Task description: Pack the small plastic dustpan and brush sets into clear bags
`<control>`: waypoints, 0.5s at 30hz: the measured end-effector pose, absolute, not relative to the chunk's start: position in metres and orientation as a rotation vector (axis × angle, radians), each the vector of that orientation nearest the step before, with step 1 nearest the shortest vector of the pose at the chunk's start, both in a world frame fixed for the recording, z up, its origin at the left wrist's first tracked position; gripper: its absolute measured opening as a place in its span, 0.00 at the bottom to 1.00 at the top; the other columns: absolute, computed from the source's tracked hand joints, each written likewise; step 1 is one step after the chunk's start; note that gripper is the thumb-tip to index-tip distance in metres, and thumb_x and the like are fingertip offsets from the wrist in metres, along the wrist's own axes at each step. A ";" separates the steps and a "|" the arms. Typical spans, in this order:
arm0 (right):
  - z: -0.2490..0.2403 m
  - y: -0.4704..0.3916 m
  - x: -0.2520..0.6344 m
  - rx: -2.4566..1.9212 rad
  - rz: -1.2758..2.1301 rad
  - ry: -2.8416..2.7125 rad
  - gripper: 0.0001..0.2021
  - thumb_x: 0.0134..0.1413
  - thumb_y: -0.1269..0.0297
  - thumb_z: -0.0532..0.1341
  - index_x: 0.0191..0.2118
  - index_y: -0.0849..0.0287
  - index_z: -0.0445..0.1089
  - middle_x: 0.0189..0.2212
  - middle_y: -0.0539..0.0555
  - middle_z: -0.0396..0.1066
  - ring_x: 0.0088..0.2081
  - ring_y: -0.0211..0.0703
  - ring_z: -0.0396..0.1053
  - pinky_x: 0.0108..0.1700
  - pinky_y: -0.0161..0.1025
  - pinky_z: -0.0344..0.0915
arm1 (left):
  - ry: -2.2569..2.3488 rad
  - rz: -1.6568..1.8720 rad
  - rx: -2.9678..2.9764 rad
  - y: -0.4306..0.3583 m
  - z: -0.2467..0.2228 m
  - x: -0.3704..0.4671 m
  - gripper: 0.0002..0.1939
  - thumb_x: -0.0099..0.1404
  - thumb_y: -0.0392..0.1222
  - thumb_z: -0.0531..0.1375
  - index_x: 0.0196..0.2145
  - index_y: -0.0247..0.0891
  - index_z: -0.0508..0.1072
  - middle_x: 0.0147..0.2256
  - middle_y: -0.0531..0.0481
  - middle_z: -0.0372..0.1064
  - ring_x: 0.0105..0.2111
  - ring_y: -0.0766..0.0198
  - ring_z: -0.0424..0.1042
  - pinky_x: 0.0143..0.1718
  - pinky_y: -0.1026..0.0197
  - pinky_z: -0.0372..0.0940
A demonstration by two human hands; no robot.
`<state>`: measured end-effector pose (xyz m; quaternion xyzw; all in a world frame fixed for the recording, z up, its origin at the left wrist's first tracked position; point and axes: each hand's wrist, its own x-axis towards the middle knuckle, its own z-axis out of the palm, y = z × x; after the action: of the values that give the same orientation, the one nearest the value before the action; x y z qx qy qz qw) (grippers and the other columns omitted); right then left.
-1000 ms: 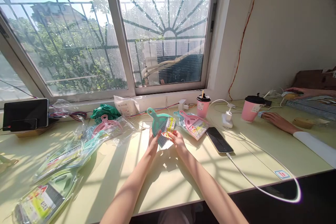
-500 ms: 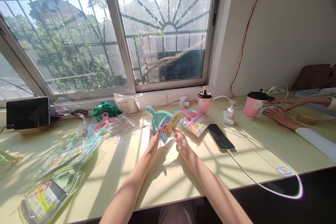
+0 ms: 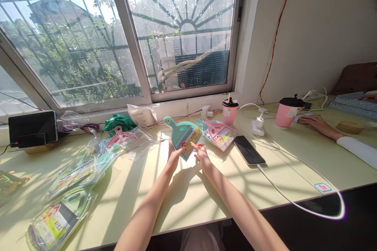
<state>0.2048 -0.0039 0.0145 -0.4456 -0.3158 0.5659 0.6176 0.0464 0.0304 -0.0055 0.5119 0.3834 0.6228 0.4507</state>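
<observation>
A small teal dustpan (image 3: 176, 128) with its brush is held up above the table, handle tipped to the upper left. Across its front lies a printed yellow label card (image 3: 191, 141), covering part of the bristles. My left hand (image 3: 174, 153) grips the lower left edge, thumb on the front. On the right, my right hand (image 3: 202, 154) pinches the lower right edge of the card. Just right of it, a pink dustpan set (image 3: 219, 133) in clear wrap rests on the table.
Wrapped dustpan sets (image 3: 55, 223) lie at left, near a pink dustpan (image 3: 121, 138) and green plastic (image 3: 118, 121). A phone (image 3: 249, 151) trails a white cable (image 3: 297, 204). Pink cups (image 3: 229, 113) stand behind. Another person's hand (image 3: 313, 122) is at far right.
The label card, which stuck out to the right at a slant, now lies flatter across the dustpan and brush. One of the other person's hands has left the view.
</observation>
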 end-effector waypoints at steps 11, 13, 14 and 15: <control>0.000 0.013 0.209 -0.833 1.408 -0.654 0.19 0.45 0.55 0.83 0.41 0.47 0.79 0.42 0.57 0.91 0.58 0.69 0.89 0.59 0.57 0.87 | 0.885 1.394 1.246 0.034 0.009 0.030 0.49 0.52 0.56 0.87 0.67 0.45 0.78 0.61 0.37 0.84 0.64 0.34 0.81 0.71 0.36 0.73; -0.002 0.014 0.213 -0.838 1.389 -0.663 0.20 0.43 0.53 0.84 0.39 0.47 0.78 0.42 0.59 0.91 0.59 0.71 0.88 0.59 0.59 0.87 | 0.976 1.339 1.358 0.042 0.012 0.020 0.43 0.66 0.69 0.79 0.69 0.45 0.79 0.69 0.32 0.82 0.74 0.31 0.77 0.78 0.33 0.69; -0.002 0.014 0.216 -0.842 1.385 -0.678 0.21 0.43 0.52 0.84 0.39 0.47 0.78 0.42 0.60 0.90 0.60 0.73 0.88 0.58 0.61 0.88 | 1.095 1.321 1.431 0.045 0.015 0.013 0.40 0.74 0.73 0.71 0.71 0.45 0.79 0.73 0.30 0.80 0.78 0.31 0.74 0.81 0.32 0.66; -0.002 0.015 0.218 -0.845 1.382 -0.693 0.22 0.42 0.50 0.85 0.40 0.46 0.77 0.42 0.60 0.90 0.61 0.75 0.88 0.58 0.63 0.88 | 1.244 1.314 1.501 0.049 0.016 0.004 0.38 0.80 0.72 0.64 0.73 0.44 0.78 0.77 0.28 0.77 0.81 0.31 0.71 0.83 0.31 0.63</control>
<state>0.2180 0.0146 -0.0021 -0.3699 -0.3032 0.6052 0.6364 0.0035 0.0485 0.0164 0.5892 0.4884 0.5158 0.3852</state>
